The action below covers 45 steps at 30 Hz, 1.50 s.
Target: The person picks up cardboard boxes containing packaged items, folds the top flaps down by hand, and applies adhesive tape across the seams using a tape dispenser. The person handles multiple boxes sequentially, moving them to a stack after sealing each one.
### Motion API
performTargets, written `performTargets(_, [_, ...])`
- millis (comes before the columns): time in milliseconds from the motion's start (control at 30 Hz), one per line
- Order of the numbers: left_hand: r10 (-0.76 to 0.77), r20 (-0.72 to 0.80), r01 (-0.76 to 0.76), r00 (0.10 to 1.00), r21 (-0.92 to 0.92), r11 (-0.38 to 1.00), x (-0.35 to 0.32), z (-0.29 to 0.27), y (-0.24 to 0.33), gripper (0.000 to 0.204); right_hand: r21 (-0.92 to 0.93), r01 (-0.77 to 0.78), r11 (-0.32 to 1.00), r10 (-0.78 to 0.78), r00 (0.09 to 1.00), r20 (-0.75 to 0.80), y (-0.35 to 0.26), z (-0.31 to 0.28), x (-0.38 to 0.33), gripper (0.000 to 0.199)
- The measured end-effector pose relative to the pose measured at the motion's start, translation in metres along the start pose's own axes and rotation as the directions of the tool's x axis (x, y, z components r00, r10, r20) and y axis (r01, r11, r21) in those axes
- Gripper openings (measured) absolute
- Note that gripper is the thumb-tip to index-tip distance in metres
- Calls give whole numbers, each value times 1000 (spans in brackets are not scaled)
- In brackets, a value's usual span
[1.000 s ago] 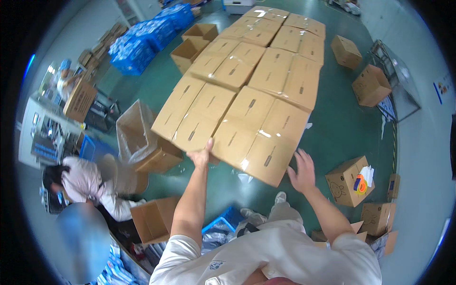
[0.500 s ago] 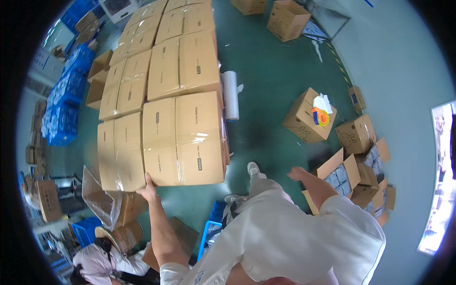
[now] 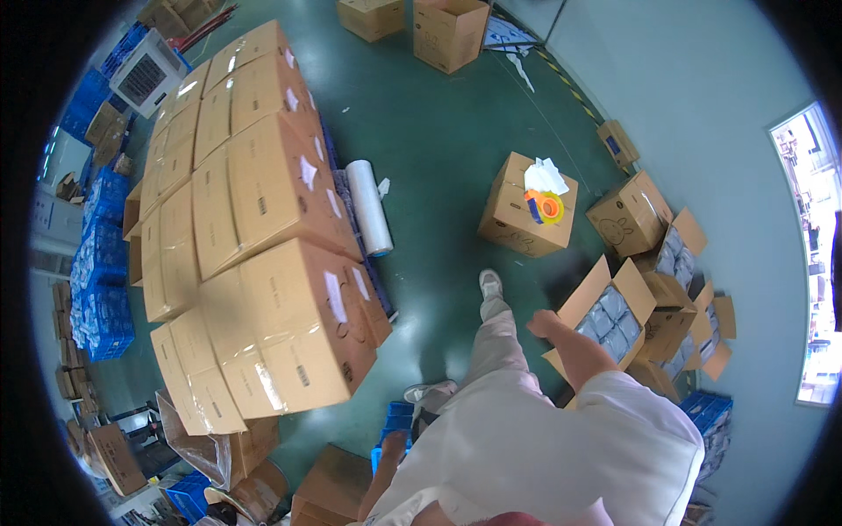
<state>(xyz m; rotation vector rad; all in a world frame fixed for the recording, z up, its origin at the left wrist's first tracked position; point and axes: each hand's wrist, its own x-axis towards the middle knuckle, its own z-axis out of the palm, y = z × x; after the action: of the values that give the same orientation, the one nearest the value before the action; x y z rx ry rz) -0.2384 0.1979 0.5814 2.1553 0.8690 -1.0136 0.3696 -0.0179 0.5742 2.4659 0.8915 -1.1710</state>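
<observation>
Left hand [image 3: 395,442] now right of carton stack [image 3: 272,324], leaving it untouched
Right hand [image 3: 543,324] farther right; cannot tell either grip.

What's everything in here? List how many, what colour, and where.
Stacked cartons: many, brown, left of centre
Film roll: one, white, beside stacked cartons
Lone carton: one, brown, right of centre
Tape dispenser: one, multicoloured, on lone carton
Sheet: one, white, on lone carton
Open cartons: several, brown, right
Packets: many, grey, inside open cartons
Other cartons: several, brown, scattered
Bundles: several, blue, far left
Appliance: one, white, upper left
Shoes: two, pale, lower centre
Left grip: one, bare, near blue crate
Right grip: one, bare, near open cartons
</observation>
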Motion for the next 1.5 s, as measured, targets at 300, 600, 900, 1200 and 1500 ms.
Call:
performTargets(300, [-459, 230, 389, 858, -874, 291, 87, -72, 194, 37, 374, -335, 865, 364, 931, -8, 59, -237, 180, 59])
performTargets(600, [-182, 257, 273, 949, -960, 65, 178, -261, 391, 42, 351, -401, 846, 432, 902, -12, 141, -227, 388, 66])
performTargets(900, [-399, 330, 510, 855, -674, 535, 131, -274, 346, 49, 288, 666, 688, -379, 668, -640, -86, -255, 235, 53])
performTargets(1200, [-418, -23, 209, 908, -839, 502, 110, -282, 279, 43, -165, 961, -224, -659, -274, -700, -519, -469, 39, 39])
performTargets(1500, [-476, 124, 194, 871, -976, 100, 132, -272, 221, 31, -269, 946, -179, -589, -322, -741, -552, -397, 83, 29])
